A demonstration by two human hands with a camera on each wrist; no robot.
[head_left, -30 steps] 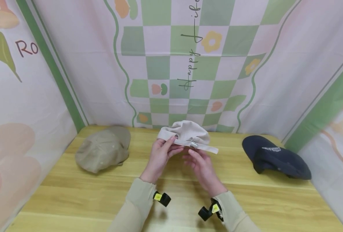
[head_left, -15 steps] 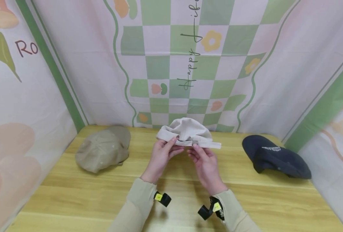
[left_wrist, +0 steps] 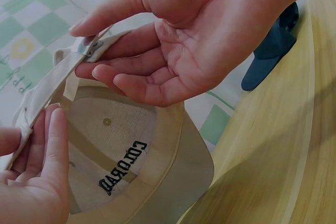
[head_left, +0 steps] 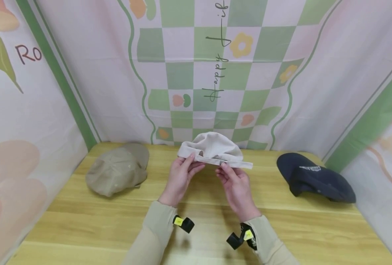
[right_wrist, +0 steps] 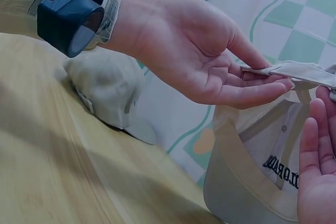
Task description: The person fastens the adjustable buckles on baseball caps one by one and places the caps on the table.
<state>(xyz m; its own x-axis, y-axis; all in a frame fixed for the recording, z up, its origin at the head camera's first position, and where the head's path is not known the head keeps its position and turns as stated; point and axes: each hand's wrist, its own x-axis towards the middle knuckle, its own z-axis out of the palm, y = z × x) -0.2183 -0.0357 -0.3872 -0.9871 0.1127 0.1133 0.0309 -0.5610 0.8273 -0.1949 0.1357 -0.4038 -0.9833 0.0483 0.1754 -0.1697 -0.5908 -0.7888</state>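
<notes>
A light beige baseball cap point(head_left: 212, 145) is held at the far middle of the table, its back strap point(head_left: 208, 160) facing the person. My left hand point(head_left: 177, 180) pinches the strap on its left side between thumb and fingers. With thumb and fingertips, my right hand point(head_left: 237, 187) grips the strap at its metal buckle point(left_wrist: 93, 49); the strap's loose end point(head_left: 247, 165) sticks out to the right. Inside the crown, dark stitched lettering point(left_wrist: 123, 166) shows in the left wrist view. The visor point(left_wrist: 194, 182) points away from the person, hidden in the head view.
A khaki cap point(head_left: 116, 171) lies at the left of the wooden table point(head_left: 116, 228). On the right lies a navy cap point(head_left: 315, 178) with white lettering. A patterned cloth point(head_left: 181, 75) hangs behind the table. Each wrist wears a black camera point(head_left: 186, 225).
The right hand's fingers, loose below the buckle one second ago, have closed on the strap there. The loose end has swung up to nearly level. The cap has risen slightly.
</notes>
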